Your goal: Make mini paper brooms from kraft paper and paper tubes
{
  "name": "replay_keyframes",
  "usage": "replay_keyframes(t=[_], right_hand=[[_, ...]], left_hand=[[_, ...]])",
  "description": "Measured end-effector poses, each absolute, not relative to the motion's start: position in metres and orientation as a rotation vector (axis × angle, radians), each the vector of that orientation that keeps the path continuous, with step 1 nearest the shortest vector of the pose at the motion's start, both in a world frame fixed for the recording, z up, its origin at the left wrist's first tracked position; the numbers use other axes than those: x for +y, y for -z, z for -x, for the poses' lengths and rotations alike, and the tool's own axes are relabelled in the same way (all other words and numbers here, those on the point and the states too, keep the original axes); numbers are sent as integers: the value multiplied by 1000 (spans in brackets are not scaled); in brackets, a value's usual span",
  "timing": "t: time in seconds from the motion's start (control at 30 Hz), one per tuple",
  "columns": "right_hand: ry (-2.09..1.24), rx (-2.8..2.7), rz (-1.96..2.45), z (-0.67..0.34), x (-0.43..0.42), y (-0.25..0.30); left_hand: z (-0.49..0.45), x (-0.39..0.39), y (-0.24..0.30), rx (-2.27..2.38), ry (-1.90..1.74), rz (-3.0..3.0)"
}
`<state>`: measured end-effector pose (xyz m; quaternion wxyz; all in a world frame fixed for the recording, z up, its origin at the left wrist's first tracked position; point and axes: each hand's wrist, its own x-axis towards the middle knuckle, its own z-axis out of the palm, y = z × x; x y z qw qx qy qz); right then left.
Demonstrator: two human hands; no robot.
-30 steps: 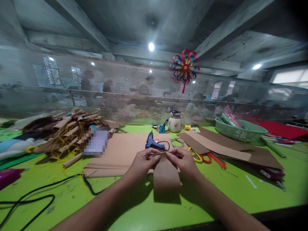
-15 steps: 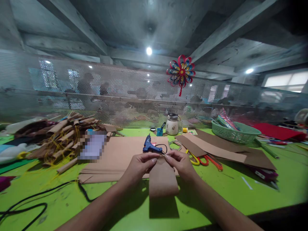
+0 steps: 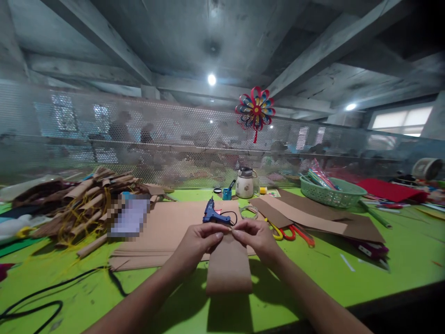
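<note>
A strip of brown kraft paper point(image 3: 229, 271) hangs in a curved fold above the green table, its far edge pinched between my hands. My left hand point(image 3: 200, 243) grips the left end of that edge between thumb and fingers. At the right end, my right hand point(image 3: 255, 239) does the same, fingertips close to the left ones. Just beyond them a blue glue gun point(image 3: 215, 213) rests on a stack of brown paper sheets point(image 3: 174, 215). A roll of pale tape or wire point(image 3: 249, 212) lies past my right hand, near yellow scissor handles point(image 3: 276, 230).
Rolled brown paper pieces with yellow strings point(image 3: 93, 199) are heaped at the left. A black cable point(image 3: 59, 287) crosses the table's left front. Toward the back stand a white jar point(image 3: 245, 183) and a green basket point(image 3: 332, 192). Brown paper strips point(image 3: 309, 215) lie at the right.
The view has shifted slightly, so most things appear a little further left. My hands keep their pinch on the paper strip, whose hanging fold now faces more squarely toward me.
</note>
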<state>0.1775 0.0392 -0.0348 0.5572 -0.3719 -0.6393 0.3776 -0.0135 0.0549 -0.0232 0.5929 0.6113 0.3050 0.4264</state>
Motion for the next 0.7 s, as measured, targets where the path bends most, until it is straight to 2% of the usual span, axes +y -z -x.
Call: replay_keyframes(t=[0.3,0.5,0.7], right_hand=[[-965,-1562,891,-177,44,38],[-1032,-1613,1043,-179,54,50],[-990,-1665,1149,-169,57,63]], left_hand=[[12,55,28,770,-886,-1419],[6,60,39,835,-849,-1198],[11,67,59,965,-763,-1246]])
